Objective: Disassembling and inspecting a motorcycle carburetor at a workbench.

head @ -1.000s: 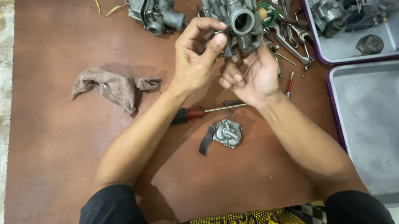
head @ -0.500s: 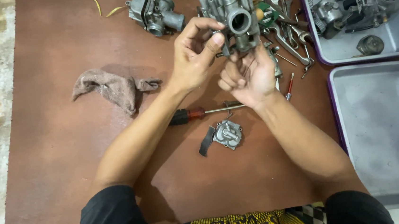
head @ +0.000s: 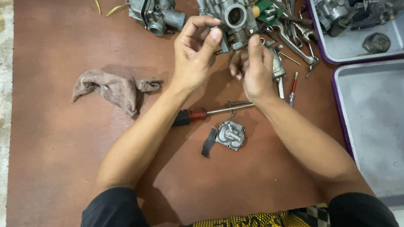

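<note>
Since the earlier frame the right hand (head: 254, 68) has lifted its forefinger onto the carburettor (head: 229, 13). The left hand (head: 196, 51) pinches its near side, thumb against fingers, above the table (head: 61, 153). One tray (head: 399, 30) holds engine parts; another tray (head: 388, 127) lies beside it.

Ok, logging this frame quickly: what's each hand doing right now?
Left hand: fingers pinched on the grey carburetor body, steadying it.
Right hand: loosely curled just under the carburetor body; whether it holds anything cannot be told.
</note>
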